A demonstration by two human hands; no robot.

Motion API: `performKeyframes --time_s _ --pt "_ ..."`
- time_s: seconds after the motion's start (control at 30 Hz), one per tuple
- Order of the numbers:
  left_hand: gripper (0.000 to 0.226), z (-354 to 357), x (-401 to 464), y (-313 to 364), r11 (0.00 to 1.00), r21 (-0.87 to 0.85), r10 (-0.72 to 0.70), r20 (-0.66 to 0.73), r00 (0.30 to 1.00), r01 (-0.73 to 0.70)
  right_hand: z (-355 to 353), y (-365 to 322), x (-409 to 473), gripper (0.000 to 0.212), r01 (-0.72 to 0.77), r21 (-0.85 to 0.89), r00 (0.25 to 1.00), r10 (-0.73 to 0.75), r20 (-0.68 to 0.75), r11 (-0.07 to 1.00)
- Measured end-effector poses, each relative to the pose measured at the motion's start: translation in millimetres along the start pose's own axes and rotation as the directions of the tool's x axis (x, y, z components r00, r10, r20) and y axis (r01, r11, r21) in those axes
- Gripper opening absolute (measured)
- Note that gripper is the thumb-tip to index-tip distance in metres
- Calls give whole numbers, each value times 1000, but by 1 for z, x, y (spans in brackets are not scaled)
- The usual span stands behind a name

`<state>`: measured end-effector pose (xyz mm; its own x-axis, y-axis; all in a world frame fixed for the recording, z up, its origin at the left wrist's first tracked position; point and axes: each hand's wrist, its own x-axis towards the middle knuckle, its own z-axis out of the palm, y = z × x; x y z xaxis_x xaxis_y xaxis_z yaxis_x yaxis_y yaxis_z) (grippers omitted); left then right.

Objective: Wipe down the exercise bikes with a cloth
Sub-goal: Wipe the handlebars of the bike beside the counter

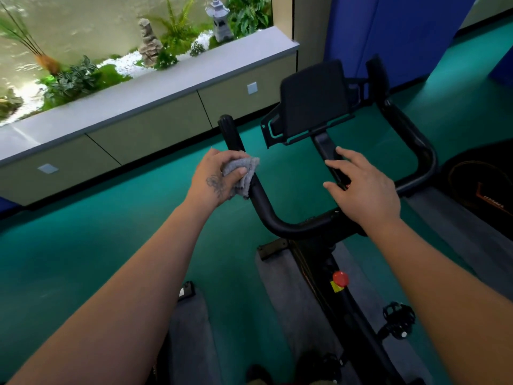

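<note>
Cloth (244, 173) is bunched in the left hand (219, 173) and wrapped round the bike's left handlebar (261, 201) to rub it, while the right hand (363, 187) hovers spread-fingered, holding nothing, over the centre bar (327, 151).

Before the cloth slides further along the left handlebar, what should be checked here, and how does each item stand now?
1. Grey cloth held in left hand: ok.
2. Cloth against the left handlebar: ok.
3. Right hand free, fingers spread over the centre post: ok.
4. Bar above the cloth unobstructed up to its tip: ok.
5. Cloth damp or clean: cannot tell.
6. Console clear of both hands: ok.
</note>
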<state>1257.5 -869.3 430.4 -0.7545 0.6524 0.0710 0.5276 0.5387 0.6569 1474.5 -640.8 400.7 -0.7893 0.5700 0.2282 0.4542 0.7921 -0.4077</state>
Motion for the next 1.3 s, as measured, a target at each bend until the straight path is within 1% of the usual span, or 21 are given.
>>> performKeyframes --time_s 0.2,0.33,0.47,0.63,0.73,0.97,1.17,1.3 --pt "28 5 -12 9 998 -12 -57 -5 998 57 -2 0 1 51 21 -21 1000 -21 -4 1000" --pt "27 4 0 13 997 35 -68 -61 996 70 -2 0 0 52 21 -30 1000 -21 3 999" --pt "27 11 -7 16 995 23 -99 -85 991 101 -2 -1 -1 53 29 -36 1000 -29 8 999" --pt "27 15 -24 19 993 -15 -121 -54 991 120 -3 -2 -1 55 35 -45 999 -34 24 998" --pt "26 18 -33 20 994 -2 -109 -26 994 109 -2 -2 -1 54 31 -45 999 -30 22 999" --pt "26 6 -12 26 990 29 -136 -32 990 137 -4 -3 0 54 20 -41 1000 -19 22 999" --pt "29 10 -30 25 992 36 -126 23 992 125 -6 -5 -2 52 16 -30 1000 -15 26 999" --pt "29 14 -40 24 996 49 -81 36 996 79 -8 -7 -1 51 15 -28 1000 -14 28 999"
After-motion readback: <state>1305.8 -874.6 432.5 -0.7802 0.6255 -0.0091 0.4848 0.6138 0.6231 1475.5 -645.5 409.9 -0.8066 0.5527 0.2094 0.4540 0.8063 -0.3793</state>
